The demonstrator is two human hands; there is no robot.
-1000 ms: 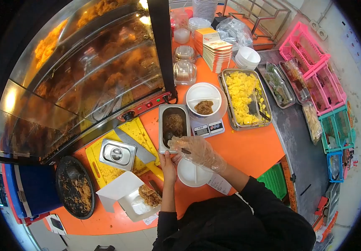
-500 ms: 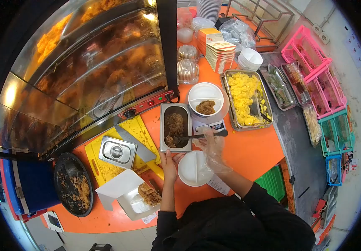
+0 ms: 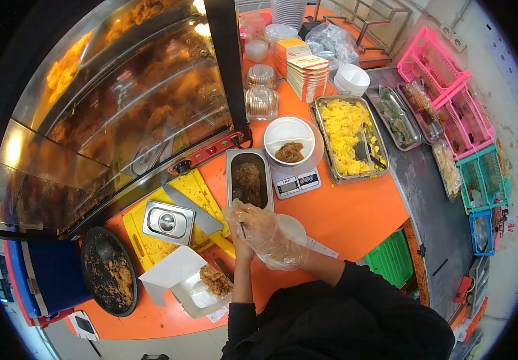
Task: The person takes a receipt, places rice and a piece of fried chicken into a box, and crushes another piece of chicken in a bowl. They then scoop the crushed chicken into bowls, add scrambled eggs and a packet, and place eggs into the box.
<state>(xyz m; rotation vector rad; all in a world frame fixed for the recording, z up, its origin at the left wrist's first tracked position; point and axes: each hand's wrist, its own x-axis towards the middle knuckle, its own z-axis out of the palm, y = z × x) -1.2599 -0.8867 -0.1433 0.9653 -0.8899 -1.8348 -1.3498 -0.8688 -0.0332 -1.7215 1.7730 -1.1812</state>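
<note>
Gripping a dark handle [image 3: 243,229], right hand [image 3: 258,225] curls closed.

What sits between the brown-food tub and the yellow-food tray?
In the head view, the scale, with the white bowl on it, stands between the tub and the tray.

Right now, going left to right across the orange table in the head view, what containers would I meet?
Round black pan with brown crumbs → lidded rectangular steel container → open rectangular steel container of brown food → round white divided bowl → rectangular metal tray of yellow pieces.
</note>
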